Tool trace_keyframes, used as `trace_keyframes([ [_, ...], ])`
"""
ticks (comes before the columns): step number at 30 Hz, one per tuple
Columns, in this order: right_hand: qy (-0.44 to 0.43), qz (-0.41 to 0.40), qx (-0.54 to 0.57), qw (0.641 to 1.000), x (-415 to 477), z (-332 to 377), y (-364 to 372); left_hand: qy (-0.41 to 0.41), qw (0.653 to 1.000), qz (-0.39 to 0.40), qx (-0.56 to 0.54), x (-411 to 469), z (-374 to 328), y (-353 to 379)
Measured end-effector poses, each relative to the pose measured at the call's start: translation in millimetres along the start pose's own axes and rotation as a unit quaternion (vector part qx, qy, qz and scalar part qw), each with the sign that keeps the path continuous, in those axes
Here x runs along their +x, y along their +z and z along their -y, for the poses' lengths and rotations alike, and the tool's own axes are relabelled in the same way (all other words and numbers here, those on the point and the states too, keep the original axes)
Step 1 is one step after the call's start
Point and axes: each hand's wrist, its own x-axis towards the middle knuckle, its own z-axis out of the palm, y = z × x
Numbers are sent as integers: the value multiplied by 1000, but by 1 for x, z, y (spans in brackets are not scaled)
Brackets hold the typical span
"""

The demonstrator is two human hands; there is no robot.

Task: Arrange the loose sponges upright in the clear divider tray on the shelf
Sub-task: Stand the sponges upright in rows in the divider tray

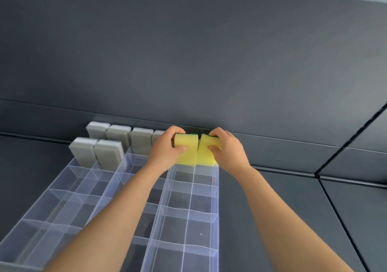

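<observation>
Your left hand (pixel 167 148) grips one yellow sponge (pixel 187 156) and your right hand (pixel 227 146) grips a second yellow sponge (pixel 206 155). On each hand the thumb lies across the near face and the fingers curl over the top. Both sponges stand on end, touching side by side, at the far end of the right-hand column of the clear tray (pixel 217 209), just above the centre of the frame. Whether their lower ends rest on the tray floor cannot be told. To the left, six grey sponges (pixel 107 152) stand upright: four in the farthest row, the fourth partly hidden behind your left hand, and two in the next row at the left edge. Judge the task as early to middle. Only the far rows are partly filled, and the compartments (pixel 201 227) toward the bottom of the frame hold nothing. No other loose sponges are in view, so you cannot tell how many remain. The tray lies on a dark shelf (pixel 272 219), with a dark back panel (pixel 188 52) close behind the far row; expect little finger room there. The thin clear dividers (pixel 189 209) are hard to see, so a sponge could catch on one.
</observation>
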Motion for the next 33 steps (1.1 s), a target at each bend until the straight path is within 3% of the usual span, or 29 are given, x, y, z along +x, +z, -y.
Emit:
trace_keyframes([
  [10,-11,38,-57,998,2,-4,-5,29,997,-38,64,4,7,9],
  [15,-4,-10,-82,997,-2,-6,1,42,992,-76,91,1,6,16],
  [23,-19,36,-99,994,1,-6,8,69,985,-36,157,0,8,17],
  [33,20,-17,-59,998,-6,-9,25,77,946,-3,315,-1,9,15],
])
